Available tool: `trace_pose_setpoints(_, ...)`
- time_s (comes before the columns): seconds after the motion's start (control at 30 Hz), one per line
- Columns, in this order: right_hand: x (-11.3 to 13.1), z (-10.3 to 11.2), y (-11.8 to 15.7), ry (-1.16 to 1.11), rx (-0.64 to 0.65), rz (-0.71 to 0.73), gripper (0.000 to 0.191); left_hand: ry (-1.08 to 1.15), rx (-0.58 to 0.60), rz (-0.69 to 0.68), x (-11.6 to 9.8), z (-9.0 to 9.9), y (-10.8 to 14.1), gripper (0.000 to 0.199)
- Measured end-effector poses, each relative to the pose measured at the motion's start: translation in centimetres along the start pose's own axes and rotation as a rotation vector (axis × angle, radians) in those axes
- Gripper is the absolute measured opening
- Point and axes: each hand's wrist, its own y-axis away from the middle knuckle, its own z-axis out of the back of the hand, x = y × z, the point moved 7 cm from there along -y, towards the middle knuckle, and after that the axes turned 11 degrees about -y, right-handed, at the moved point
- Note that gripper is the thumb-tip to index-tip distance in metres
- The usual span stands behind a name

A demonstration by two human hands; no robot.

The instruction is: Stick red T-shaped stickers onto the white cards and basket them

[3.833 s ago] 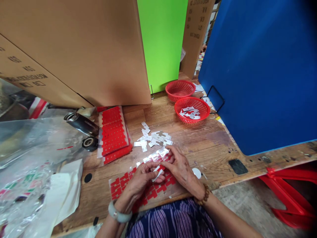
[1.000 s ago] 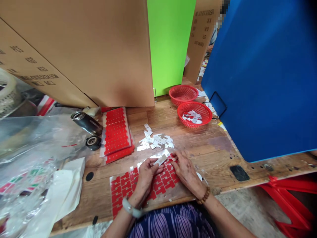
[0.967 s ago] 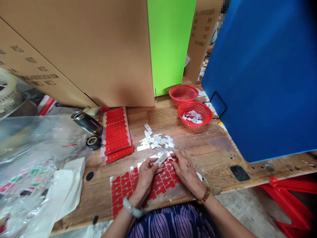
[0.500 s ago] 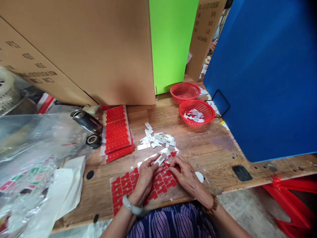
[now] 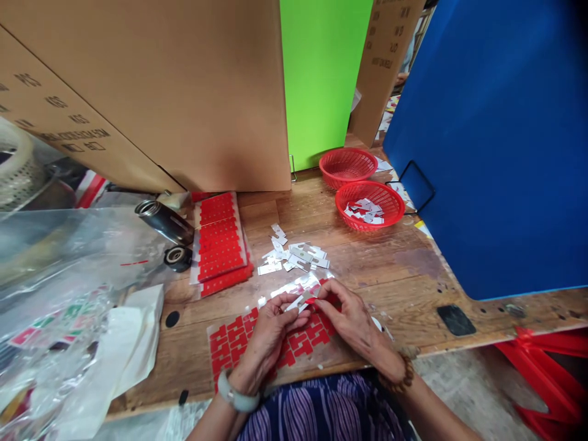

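Observation:
A small flat silver-white plate with a slot [image 5: 298, 302] is gripped between the thumb and fingers of my left hand [image 5: 270, 331]. My right hand [image 5: 351, 318] pinches a small red sticker [image 5: 312, 301] at the plate's right end; whether it is pressed down there I cannot tell. Beneath both hands lies a clear sheet of red stickers [image 5: 229, 343], partly covered by them. Just beyond the hands is a loose pile of similar slotted plates [image 5: 301, 254].
Two red baskets [image 5: 399, 215] stand at the back right, the nearer holding plates with red on them. Stacked red sticker sheets [image 5: 223, 239], a dark flask [image 5: 168, 223] and its lid [image 5: 177, 258] lie left. Cardboard [image 5: 206, 92], green [image 5: 316, 79] and blue panels [image 5: 496, 153] wall the table.
My right hand has lifted a red sticker from the sheet and brought it up to the plate in my left hand. The view has shifted slightly.

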Motion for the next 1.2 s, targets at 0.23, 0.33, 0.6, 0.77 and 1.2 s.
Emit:
trace_pose_setpoints(0.23, 0.4, -1.1, 0.2, 0.099, 0.062, 0.083, 0.011, 0.017, 0.025, 0.008, -0.1, -0.3, 0.5, 0.033)
trace_pose_setpoints(0.33, 0.7, -1.3, 0.4, 0.123, 0.100, 0.092, 0.014, 0.010, 0.029, 0.006, -0.2, -0.4, 0.6, 0.032)
trace_pose_setpoints(0.6, 0.9, -1.3, 0.6, 0.133, 0.106, 0.114, 0.015, -0.014, 0.043, -0.019, -0.4, -0.7, 0.9, 0.038)
trace_pose_setpoints(0.77, 0.9, -1.3, 0.7, 0.131, 0.105, 0.110, 0.015, -0.028, 0.050, -0.047, -0.4, -0.7, 0.9, 0.040)
trace_pose_setpoints(1.2, 0.9, -1.5, 1.0, 0.162, 0.105, 0.117, 0.016, -0.056, 0.039, -0.071, -0.4, -0.9, 1.0, 0.049)
